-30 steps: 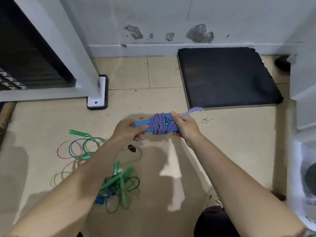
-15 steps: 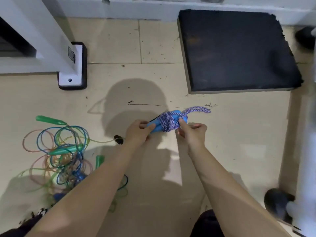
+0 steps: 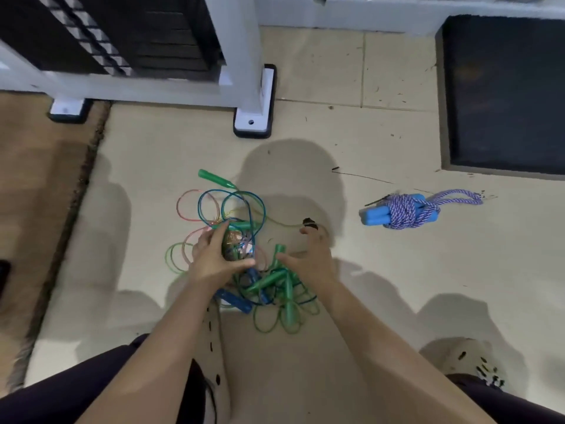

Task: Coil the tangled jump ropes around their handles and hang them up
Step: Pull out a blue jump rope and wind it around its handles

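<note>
Green and blue thin ropes [image 3: 244, 255] lie tangled just left of the wrapped purple rope [image 3: 403, 211], which lies flat, loop pointing right. Left hand [image 3: 214, 258] curls into the tangle; right hand [image 3: 307, 258] hovers, fingers spread. Pulling hard could tighten the knots.

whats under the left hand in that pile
Under the left hand lies the tangled pile of jump ropes: thin blue, green and pink loops, with green handles beside it. Whatever lies directly beneath the palm is covered.
</note>
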Demonstrator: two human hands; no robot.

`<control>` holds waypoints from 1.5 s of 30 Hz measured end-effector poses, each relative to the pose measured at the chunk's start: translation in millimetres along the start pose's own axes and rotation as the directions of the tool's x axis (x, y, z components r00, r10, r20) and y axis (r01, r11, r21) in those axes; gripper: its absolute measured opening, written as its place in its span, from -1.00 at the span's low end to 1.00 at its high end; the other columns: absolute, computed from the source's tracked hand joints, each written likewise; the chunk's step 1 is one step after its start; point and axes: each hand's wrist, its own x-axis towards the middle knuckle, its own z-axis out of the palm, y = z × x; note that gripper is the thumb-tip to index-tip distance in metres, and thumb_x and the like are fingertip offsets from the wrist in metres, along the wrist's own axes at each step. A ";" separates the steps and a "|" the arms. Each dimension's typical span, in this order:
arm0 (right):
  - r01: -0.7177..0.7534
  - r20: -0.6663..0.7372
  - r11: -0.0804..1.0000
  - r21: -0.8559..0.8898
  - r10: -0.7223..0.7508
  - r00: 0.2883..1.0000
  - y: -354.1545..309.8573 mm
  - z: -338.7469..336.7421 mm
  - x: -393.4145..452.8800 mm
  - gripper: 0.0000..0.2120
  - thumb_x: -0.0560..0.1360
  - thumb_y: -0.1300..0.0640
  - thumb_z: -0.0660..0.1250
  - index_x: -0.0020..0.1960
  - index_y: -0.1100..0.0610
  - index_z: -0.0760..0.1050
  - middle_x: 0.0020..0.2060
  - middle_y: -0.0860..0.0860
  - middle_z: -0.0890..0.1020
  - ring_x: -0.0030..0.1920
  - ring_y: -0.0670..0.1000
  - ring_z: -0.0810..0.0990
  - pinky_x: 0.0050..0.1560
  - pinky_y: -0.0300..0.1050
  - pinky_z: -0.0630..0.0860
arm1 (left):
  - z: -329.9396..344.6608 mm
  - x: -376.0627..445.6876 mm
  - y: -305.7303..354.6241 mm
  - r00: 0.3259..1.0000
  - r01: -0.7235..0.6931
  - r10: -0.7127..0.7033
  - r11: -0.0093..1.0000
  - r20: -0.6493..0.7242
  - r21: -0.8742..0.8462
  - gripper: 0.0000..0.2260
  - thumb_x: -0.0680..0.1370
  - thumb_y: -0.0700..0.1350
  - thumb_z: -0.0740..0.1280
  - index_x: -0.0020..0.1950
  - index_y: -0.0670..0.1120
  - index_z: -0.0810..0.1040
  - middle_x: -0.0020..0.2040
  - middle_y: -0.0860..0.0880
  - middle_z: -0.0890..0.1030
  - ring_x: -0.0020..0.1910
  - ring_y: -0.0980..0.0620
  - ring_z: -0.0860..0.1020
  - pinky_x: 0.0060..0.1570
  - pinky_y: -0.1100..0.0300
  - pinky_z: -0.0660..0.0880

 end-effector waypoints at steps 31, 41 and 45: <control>0.329 0.067 0.862 0.385 -0.381 0.922 -220.5 -159.1 -185.7 -0.88 0.58 0.19 0.32 -0.01 0.23 0.59 -0.29 0.10 0.63 -0.37 0.00 0.57 -0.31 -0.19 0.51 | -221.7 -176.6 166.7 0.857 -0.333 0.515 0.597 0.031 -0.730 -0.69 0.51 -0.33 0.39 0.25 -0.27 0.55 -0.31 0.09 0.64 -0.41 0.22 0.52 -0.41 0.38 0.40; 0.566 -0.093 0.814 0.127 -0.559 0.824 -263.9 -219.7 -298.7 -0.90 0.53 0.31 0.36 0.00 0.19 0.46 -0.27 0.20 0.63 -0.34 0.11 0.61 -0.39 -0.15 0.53 | -294.9 -267.0 181.3 0.810 -0.569 0.541 0.633 -0.225 -0.525 -0.77 0.44 -0.24 0.52 0.06 -0.08 0.65 -0.01 -0.10 0.70 -0.12 0.08 0.59 -0.14 0.24 0.46; 0.625 -0.248 0.770 0.127 -0.586 0.772 -258.7 -226.9 -309.3 -0.96 0.52 0.28 0.39 -0.04 0.24 0.60 -0.21 0.15 0.62 -0.22 0.04 0.59 -0.34 -0.22 0.54 | -281.3 -276.0 183.5 0.780 -0.623 0.511 0.690 -0.362 -0.368 -0.80 0.42 -0.29 0.51 -0.07 -0.02 0.65 -0.16 -0.08 0.64 -0.27 0.05 0.51 -0.18 0.18 0.46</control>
